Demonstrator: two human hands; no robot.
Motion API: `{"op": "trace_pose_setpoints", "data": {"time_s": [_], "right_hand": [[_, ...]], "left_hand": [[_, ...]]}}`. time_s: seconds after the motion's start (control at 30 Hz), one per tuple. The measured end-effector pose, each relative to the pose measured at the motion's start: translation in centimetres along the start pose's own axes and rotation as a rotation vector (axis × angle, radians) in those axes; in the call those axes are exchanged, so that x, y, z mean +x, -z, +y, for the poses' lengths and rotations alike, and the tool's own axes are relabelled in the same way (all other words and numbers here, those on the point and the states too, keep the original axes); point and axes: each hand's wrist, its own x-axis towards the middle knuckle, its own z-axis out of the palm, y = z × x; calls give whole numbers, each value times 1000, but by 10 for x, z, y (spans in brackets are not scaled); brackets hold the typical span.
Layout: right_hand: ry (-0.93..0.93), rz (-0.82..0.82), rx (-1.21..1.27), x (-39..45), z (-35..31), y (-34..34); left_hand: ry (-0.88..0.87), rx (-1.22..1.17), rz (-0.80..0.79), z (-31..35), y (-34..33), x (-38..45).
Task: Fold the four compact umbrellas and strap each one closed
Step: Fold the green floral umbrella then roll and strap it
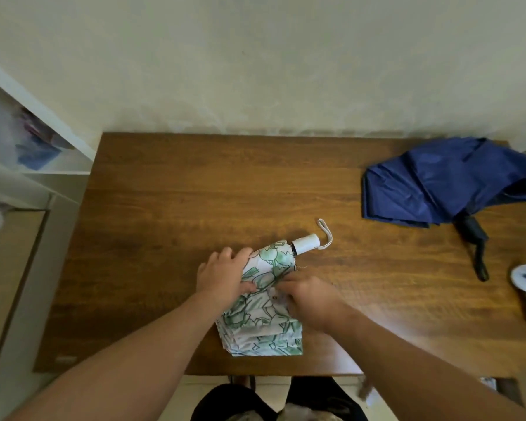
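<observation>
left hand (222, 276) presses flat on the floral umbrella (263, 302) at the near-middle of the wooden table (170, 208), likely pinning the pleats, while the right hand (305, 296) pinches what looks like its strap. white canopy, green flowers, white handle (306, 244) pointing away, fabric loosely bunched.

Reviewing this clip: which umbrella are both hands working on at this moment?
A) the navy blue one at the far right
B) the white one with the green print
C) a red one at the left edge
B: both the left hand and the right hand are on the white and green umbrella, while the navy umbrella lies untouched.
</observation>
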Motion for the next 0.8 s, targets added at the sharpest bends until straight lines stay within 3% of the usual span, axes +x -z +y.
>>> {"op": "trace_pose_setpoints", "data": {"time_s": [0.13, 0.2, 0.33, 0.5, 0.8], "right_hand": [[73, 364, -170, 31, 4, 29], [121, 292, -235, 49, -7, 40], [126, -15, -308, 73, -5, 38], [86, -20, -334, 71, 3, 31], [65, -115, -308, 66, 7, 34]], "left_hand": [[42, -11, -1, 4, 0, 3], [68, -4, 2, 6, 0, 3], [109, 32, 15, 5, -4, 2], [148, 60, 91, -3, -13, -9], [50, 180, 147, -1, -20, -22]]}}
